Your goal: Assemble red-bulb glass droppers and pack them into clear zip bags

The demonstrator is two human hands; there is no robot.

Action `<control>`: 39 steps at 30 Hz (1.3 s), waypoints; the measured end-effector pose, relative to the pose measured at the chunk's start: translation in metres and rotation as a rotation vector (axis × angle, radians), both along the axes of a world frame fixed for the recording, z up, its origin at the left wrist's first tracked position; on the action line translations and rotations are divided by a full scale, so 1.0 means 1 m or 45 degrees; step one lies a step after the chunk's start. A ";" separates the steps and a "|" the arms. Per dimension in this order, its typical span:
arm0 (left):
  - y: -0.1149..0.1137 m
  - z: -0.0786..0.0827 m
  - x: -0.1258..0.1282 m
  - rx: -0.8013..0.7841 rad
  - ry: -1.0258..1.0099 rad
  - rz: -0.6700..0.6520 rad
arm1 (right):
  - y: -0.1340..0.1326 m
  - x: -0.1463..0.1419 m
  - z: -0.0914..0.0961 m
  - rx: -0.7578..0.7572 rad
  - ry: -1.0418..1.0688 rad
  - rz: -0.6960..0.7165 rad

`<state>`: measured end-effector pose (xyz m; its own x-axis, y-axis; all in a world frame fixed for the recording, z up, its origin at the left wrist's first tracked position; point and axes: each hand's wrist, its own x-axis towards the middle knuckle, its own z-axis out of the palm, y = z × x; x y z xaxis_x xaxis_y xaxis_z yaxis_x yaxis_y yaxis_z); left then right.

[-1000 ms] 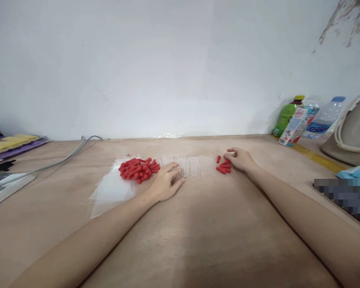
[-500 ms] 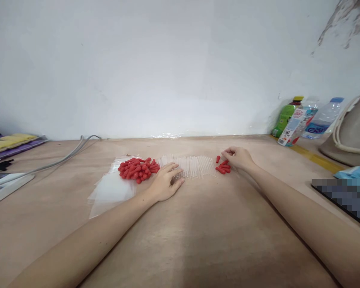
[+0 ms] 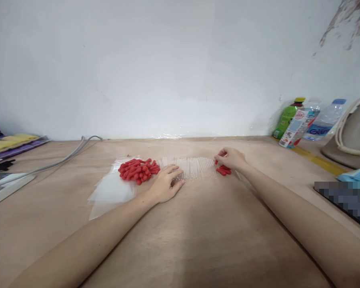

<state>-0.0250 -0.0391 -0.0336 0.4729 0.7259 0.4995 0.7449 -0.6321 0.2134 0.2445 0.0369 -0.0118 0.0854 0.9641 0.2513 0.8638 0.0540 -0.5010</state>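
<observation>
A row of thin clear dropper tubes [image 3: 195, 168] lies side by side on the table. My left hand [image 3: 167, 184] rests open at the row's left part, its fingers spread and touching the tubes. Left of it, a heap of red rubber dropper bulbs [image 3: 135, 170] sits on clear plastic bags [image 3: 114, 190]. At the row's right end, my right hand [image 3: 232, 158] is closed in a pinch on one red rubber bulb [image 3: 216, 162]. Several more red bulbs [image 3: 224, 171] lie just below that hand.
A grey cable [image 3: 69, 154] and folded yellow and purple cloths [image 3: 13, 142] are at the left. Bottles [image 3: 288, 118], a carton [image 3: 298, 126], a beige hat [image 3: 352, 128] and a dark pixelated flat object [image 3: 345, 204] are at the right. A white wall [image 3: 180, 72] stands behind the table.
My right hand has moved a little left, and its fingertips have taken hold of the red bulb that lay alone. My left hand has stayed in place.
</observation>
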 end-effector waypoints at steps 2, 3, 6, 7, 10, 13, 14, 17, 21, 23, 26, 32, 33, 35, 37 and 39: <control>0.000 0.000 0.000 0.007 -0.004 -0.001 | -0.006 -0.007 0.002 0.070 0.263 0.099; 0.001 -0.001 0.000 0.011 -0.007 -0.001 | -0.010 -0.012 0.002 0.120 0.385 0.160; 0.001 -0.001 0.000 0.037 -0.010 -0.003 | -0.032 -0.029 -0.003 0.258 0.595 0.370; 0.001 -0.001 0.000 0.050 -0.010 -0.005 | -0.041 -0.035 -0.005 0.304 0.597 0.447; 0.000 0.000 0.001 0.088 -0.006 0.017 | -0.067 -0.045 -0.014 0.461 0.431 0.677; 0.000 0.002 0.001 0.101 -0.005 0.082 | -0.081 -0.047 -0.022 0.525 0.393 0.776; 0.000 0.003 0.002 0.099 -0.007 0.114 | -0.083 -0.047 -0.023 0.530 0.389 0.784; 0.007 0.009 0.010 0.100 -0.012 0.218 | -0.083 -0.047 -0.026 0.540 0.331 0.812; 0.024 0.019 0.030 0.104 -0.011 0.325 | -0.083 -0.049 -0.026 0.591 0.160 0.894; 0.034 0.023 0.040 0.031 0.006 0.398 | -0.084 -0.049 -0.027 0.615 0.104 0.902; 0.045 0.028 0.052 -0.168 0.104 0.543 | -0.084 -0.048 -0.027 0.628 0.100 0.896; 0.051 0.037 0.064 -0.235 0.297 0.649 | -0.083 -0.047 -0.028 0.628 0.073 0.899; 0.051 0.038 0.066 -0.226 0.326 0.664 | -0.083 -0.047 -0.028 0.624 0.061 0.899; 0.052 0.039 0.071 -0.211 0.380 0.694 | -0.083 -0.048 -0.028 0.625 0.045 0.900; 0.055 0.039 0.075 -0.207 0.419 0.719 | -0.083 -0.047 -0.028 0.626 0.040 0.900; 0.058 0.038 0.078 -0.214 0.444 0.741 | -0.083 -0.047 -0.028 0.626 0.036 0.898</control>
